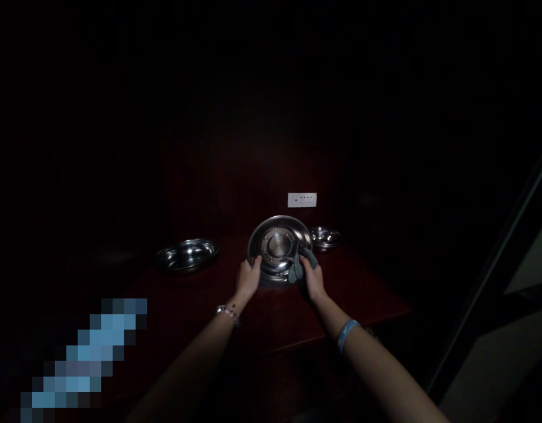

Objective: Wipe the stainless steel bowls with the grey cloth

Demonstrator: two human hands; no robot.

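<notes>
A round, shiny metal bowl (278,242) is tilted up in front of me, its inside facing me. My left hand (248,278) grips its lower left rim, with the thumb on the inner side. At the lower right rim, my right hand (313,278) is closed on a grey-green cloth (296,269), which lies against the bowl. The fingers behind the bowl are hidden.
On the dark red table (271,326), another metal bowl (188,256) sits at the left and a smaller one (326,238) at the back right. A white socket panel (302,200) is on the wall behind. The surroundings are very dark.
</notes>
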